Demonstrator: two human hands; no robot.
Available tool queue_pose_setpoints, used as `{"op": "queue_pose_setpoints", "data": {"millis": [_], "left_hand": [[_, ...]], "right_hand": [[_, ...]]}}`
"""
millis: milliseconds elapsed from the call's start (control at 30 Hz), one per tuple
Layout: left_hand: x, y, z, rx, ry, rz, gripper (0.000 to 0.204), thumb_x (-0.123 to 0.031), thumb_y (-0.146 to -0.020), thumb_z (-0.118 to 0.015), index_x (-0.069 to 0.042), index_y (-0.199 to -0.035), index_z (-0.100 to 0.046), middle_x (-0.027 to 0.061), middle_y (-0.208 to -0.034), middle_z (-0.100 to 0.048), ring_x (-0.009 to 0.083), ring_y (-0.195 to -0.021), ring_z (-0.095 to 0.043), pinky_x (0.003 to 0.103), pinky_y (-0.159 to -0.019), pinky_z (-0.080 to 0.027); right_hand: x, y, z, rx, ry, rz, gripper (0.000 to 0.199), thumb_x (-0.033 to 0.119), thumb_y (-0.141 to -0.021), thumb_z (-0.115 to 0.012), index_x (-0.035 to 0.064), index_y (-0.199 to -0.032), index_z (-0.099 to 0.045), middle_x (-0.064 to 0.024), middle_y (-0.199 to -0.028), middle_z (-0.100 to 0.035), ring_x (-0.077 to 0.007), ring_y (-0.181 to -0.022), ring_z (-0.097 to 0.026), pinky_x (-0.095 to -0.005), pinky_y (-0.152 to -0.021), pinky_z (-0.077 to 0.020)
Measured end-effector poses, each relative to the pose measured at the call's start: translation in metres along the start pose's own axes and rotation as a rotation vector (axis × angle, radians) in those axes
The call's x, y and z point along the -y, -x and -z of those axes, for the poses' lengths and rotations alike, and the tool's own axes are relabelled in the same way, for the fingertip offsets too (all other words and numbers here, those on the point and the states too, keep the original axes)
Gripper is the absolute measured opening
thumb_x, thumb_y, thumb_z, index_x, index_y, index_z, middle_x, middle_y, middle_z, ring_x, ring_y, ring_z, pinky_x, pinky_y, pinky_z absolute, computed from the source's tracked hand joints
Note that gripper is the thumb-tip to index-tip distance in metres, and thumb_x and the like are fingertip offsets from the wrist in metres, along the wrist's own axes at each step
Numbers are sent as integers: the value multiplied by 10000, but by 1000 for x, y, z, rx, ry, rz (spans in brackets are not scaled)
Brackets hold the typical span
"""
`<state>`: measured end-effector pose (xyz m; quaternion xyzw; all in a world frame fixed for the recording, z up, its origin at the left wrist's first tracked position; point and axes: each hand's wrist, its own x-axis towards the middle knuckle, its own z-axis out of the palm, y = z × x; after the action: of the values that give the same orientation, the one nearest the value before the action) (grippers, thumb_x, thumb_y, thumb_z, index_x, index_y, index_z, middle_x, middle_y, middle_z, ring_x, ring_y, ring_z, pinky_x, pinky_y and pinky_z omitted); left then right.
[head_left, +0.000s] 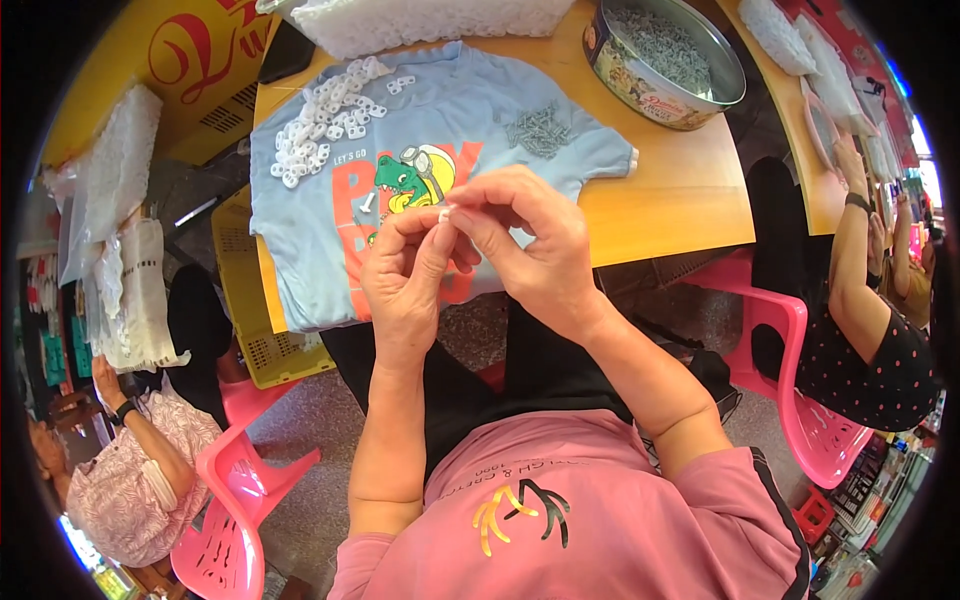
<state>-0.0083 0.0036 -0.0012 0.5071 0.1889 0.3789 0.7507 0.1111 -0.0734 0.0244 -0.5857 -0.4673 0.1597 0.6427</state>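
In front of my chest both hands meet over a light blue printed T-shirt (300,230) spread on the table. My left hand (405,270) pinches a small white plastic piece (446,213) between thumb and forefinger. My right hand (535,240) closes on the same piece from the other side, its fingertips hiding most of it. On the shirt, left of my hands, lies one small white part (367,204). Farther off is a heap of white plastic pieces with holes (330,115). To the right of that heap sits a small pile of grey screws or nails (537,131).
A round tin (665,105) full of similar grey metal pieces stands at the far right of the wooden table (690,200). White bulk bags (430,22) lie at the back. A yellow crate (265,350) and pink chairs (235,480) flank me; people work on both sides.
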Motion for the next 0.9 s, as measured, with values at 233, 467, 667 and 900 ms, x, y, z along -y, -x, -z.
{"op": "queue_pose_setpoints", "data": {"millis": [233, 467, 667, 900], "left_hand": [[0, 2, 2, 76, -57, -45, 78, -67, -976, -591, -14, -1033, -593, 75, -944, -647, 114, -747, -617, 244, -668, -500], [-1, 2, 0, 113, -86, -43, 63, -46, -967, -595, -14, -1021, -596, 68, -976, -638, 92, -753, -614, 197, -601, -469], [1, 3, 2, 109, -74, -39, 65, -35, -966, -590, -15, -1028, -598, 64, -974, -634, 85, -753, -613, 181, -564, -444], [0, 3, 2, 114, -70, -42, 73, -45, -966, -597, -18, -1033, -598, 63, -964, -638, 82, -748, -612, 178, -556, -439]], "right_hand": [[1, 0, 29, 63, 375, 123, 138, -31, -837, -693, -4, -972, -677, -107, -938, -630, -172, -729, -625, -271, -612, -513], [-15, -9, 69, 125, 769, 197, 137, -31, -825, -696, 5, -955, -676, -100, -921, -628, -205, -715, -627, -291, -588, -523], [-19, -25, 66, 131, 892, 148, 119, 35, -823, -712, 45, -940, -692, -77, -893, -633, -218, -709, -638, -307, -577, -511], [-20, -20, 66, 207, 936, 207, 124, 53, -817, -717, 61, -939, -696, -62, -920, -618, -221, -681, -625, -320, -575, -493]]}}
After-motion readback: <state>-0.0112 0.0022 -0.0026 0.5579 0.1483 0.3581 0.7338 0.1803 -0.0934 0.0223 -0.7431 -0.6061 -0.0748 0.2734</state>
